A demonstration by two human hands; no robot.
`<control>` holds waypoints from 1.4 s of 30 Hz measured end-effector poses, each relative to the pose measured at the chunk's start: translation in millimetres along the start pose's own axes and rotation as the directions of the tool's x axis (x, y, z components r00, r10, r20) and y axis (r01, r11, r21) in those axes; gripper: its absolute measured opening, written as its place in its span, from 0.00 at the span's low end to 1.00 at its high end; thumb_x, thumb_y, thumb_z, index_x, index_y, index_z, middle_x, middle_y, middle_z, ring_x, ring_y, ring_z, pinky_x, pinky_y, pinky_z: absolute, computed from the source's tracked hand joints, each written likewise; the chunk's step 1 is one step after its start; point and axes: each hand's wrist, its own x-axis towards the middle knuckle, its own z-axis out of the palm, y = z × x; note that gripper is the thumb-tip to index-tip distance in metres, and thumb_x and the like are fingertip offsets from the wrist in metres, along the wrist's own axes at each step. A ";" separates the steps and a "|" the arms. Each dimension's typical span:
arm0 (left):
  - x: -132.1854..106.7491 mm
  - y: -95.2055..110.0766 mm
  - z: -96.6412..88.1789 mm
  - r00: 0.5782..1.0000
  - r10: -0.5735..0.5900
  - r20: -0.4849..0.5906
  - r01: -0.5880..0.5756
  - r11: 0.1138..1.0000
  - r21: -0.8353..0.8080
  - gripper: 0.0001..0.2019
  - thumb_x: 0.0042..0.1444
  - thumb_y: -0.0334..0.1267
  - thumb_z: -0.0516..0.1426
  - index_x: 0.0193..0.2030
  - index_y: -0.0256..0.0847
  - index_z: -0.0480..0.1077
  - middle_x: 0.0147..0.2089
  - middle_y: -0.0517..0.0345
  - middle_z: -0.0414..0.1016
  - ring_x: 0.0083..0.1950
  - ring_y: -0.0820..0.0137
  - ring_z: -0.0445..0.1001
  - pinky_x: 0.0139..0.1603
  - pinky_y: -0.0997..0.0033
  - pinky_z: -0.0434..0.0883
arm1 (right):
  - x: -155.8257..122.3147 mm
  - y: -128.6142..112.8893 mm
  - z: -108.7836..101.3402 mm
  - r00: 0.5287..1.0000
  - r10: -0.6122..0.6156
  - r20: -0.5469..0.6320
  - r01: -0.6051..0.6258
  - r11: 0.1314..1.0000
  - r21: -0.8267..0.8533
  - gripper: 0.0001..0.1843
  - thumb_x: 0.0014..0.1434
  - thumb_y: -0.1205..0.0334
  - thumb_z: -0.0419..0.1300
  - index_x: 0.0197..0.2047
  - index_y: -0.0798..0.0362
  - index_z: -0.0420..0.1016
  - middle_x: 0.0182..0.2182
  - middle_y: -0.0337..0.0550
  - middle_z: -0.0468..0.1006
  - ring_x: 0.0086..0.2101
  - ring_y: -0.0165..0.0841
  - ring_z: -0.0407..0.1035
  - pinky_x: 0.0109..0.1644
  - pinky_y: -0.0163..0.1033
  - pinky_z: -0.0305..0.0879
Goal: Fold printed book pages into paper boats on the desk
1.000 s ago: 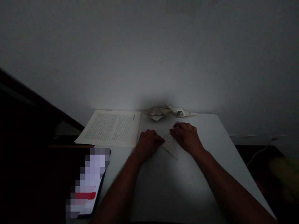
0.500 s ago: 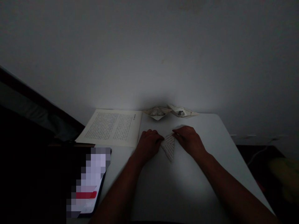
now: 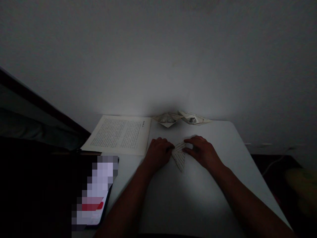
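A folded piece of printed paper [image 3: 180,157], triangular and pointing toward me, lies on the white table [image 3: 188,195]. My left hand [image 3: 158,153] rests on the table with curled fingers pressing the paper's left edge. On the paper's upper right corner my right hand [image 3: 201,151] presses down, thumb and fingers bent around it. Both hands hold the same folded paper between them.
Two folded paper boats [image 3: 167,119] [image 3: 194,118] sit at the table's far edge against the wall. An open printed book [image 3: 121,134] lies at the far left. A lit phone screen [image 3: 95,195] sits at the near left. Dark surroundings flank the table.
The folded paper has turned so its point aims more toward me, and it looks narrower. My right hand has shifted slightly nearer and rightward; my left hand has hardly moved.
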 end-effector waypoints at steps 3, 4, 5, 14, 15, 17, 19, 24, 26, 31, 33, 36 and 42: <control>0.3 1.9 -0.8 1.000 -0.012 -0.003 0.012 1.000 -0.003 0.08 0.58 0.35 0.54 0.40 0.42 0.74 0.37 0.57 0.75 0.42 0.65 0.68 0.45 0.63 0.61 | -1.5 -4.1 -3.4 0.999 0.020 0.039 -0.021 0.999 0.025 0.20 0.51 0.55 0.65 0.48 0.49 0.74 0.41 0.44 0.78 0.44 0.38 0.70 0.50 0.46 0.68; 0.4 2.5 -1.1 1.000 -0.018 -0.003 0.018 1.000 0.001 0.08 0.58 0.35 0.54 0.40 0.42 0.74 0.37 0.56 0.75 0.42 0.64 0.68 0.45 0.63 0.61 | -1.8 -4.9 -4.1 0.998 0.027 0.051 -0.029 0.999 0.026 0.21 0.51 0.54 0.66 0.48 0.49 0.73 0.42 0.44 0.78 0.45 0.39 0.69 0.51 0.47 0.67; 0.5 2.9 -1.2 1.000 -0.021 -0.003 0.021 1.000 0.008 0.08 0.58 0.36 0.54 0.39 0.42 0.74 0.36 0.56 0.75 0.42 0.64 0.68 0.45 0.63 0.61 | -2.1 -5.3 -4.4 0.998 0.033 0.062 -0.034 0.999 0.024 0.22 0.50 0.54 0.66 0.49 0.49 0.73 0.43 0.44 0.78 0.46 0.40 0.69 0.52 0.48 0.67; 0.5 -1.6 0.3 1.000 -0.017 0.015 0.017 1.000 -0.004 0.10 0.54 0.43 0.60 0.41 0.43 0.74 0.35 0.58 0.74 0.42 0.64 0.68 0.45 0.62 0.60 | -7.1 -7.3 -5.3 0.989 0.035 0.144 -0.036 0.999 0.009 0.37 0.44 0.47 0.68 0.56 0.49 0.66 0.51 0.48 0.72 0.52 0.44 0.63 0.57 0.53 0.61; 0.4 -1.8 0.5 1.000 -0.016 0.015 0.016 1.000 -0.004 0.10 0.54 0.44 0.60 0.41 0.43 0.74 0.35 0.59 0.74 0.42 0.64 0.68 0.45 0.62 0.60 | -7.4 -8.3 -5.7 0.987 0.034 0.155 -0.035 0.999 0.001 0.38 0.43 0.47 0.68 0.56 0.49 0.66 0.51 0.48 0.71 0.53 0.44 0.63 0.57 0.52 0.60; 0.3 -2.2 0.9 1.000 -0.013 0.015 0.013 1.000 -0.001 0.10 0.54 0.44 0.59 0.41 0.43 0.73 0.35 0.58 0.74 0.42 0.64 0.68 0.45 0.62 0.60 | -7.7 -10.2 -6.3 0.984 0.036 0.176 -0.033 0.999 -0.018 0.39 0.43 0.46 0.68 0.57 0.49 0.65 0.52 0.48 0.70 0.53 0.44 0.62 0.58 0.52 0.59; 0.0 -2.8 1.7 1.000 -0.009 0.015 0.009 1.000 0.001 0.12 0.53 0.46 0.60 0.40 0.43 0.73 0.36 0.58 0.74 0.43 0.64 0.68 0.45 0.62 0.60 | -7.8 -11.7 -6.4 0.980 0.037 0.194 -0.031 0.999 -0.035 0.40 0.42 0.45 0.68 0.57 0.49 0.65 0.52 0.48 0.70 0.53 0.44 0.61 0.58 0.52 0.58; -0.2 -4.0 3.4 1.000 -0.006 0.013 0.005 1.000 0.014 0.16 0.49 0.51 0.62 0.38 0.43 0.73 0.38 0.57 0.74 0.44 0.63 0.68 0.45 0.62 0.60 | -8.0 -13.0 -5.2 0.977 0.037 0.212 -0.028 0.999 -0.043 0.43 0.40 0.43 0.68 0.57 0.49 0.65 0.52 0.49 0.69 0.53 0.45 0.60 0.59 0.53 0.56; -0.2 -2.7 3.5 1.000 0.002 0.013 -0.003 1.000 0.018 0.15 0.49 0.50 0.62 0.38 0.44 0.73 0.39 0.57 0.73 0.44 0.63 0.68 0.46 0.62 0.60 | -8.1 -12.6 -4.8 0.977 0.038 0.210 -0.031 0.999 -0.038 0.41 0.40 0.43 0.68 0.56 0.49 0.65 0.52 0.48 0.69 0.53 0.45 0.61 0.59 0.52 0.56; -1.5 2.1 2.5 0.998 0.045 0.033 -0.046 0.999 0.015 0.15 0.50 0.49 0.62 0.41 0.45 0.73 0.41 0.57 0.72 0.46 0.63 0.67 0.48 0.61 0.60 | -7.7 -11.6 -4.6 0.978 0.041 0.204 -0.036 0.999 -0.030 0.40 0.40 0.43 0.68 0.55 0.49 0.66 0.51 0.48 0.70 0.53 0.44 0.61 0.58 0.52 0.56; -2.6 2.4 1.1 0.996 0.069 0.063 -0.069 0.998 0.003 0.18 0.47 0.50 0.63 0.43 0.46 0.72 0.43 0.57 0.71 0.47 0.62 0.66 0.48 0.61 0.60 | -7.2 -11.9 -4.5 0.978 0.043 0.203 -0.037 0.999 -0.032 0.40 0.40 0.42 0.68 0.55 0.49 0.66 0.51 0.48 0.70 0.52 0.44 0.61 0.58 0.52 0.57; -3.9 1.7 -2.5 0.990 0.095 0.100 -0.094 0.995 -0.015 0.21 0.45 0.51 0.64 0.46 0.47 0.71 0.44 0.57 0.70 0.48 0.61 0.65 0.50 0.60 0.59 | -6.7 -12.2 -4.4 0.979 0.045 0.201 -0.039 0.999 -0.033 0.40 0.41 0.41 0.67 0.54 0.49 0.66 0.51 0.48 0.70 0.52 0.45 0.61 0.58 0.52 0.57; -4.7 2.4 -7.2 0.986 0.100 0.134 -0.100 0.995 -0.004 0.25 0.43 0.53 0.64 0.47 0.48 0.70 0.44 0.56 0.69 0.49 0.59 0.64 0.50 0.59 0.59 | -7.9 -8.9 -3.4 0.979 0.041 0.201 -0.036 0.999 -0.031 0.40 0.40 0.41 0.68 0.55 0.48 0.66 0.51 0.49 0.70 0.53 0.46 0.62 0.57 0.54 0.57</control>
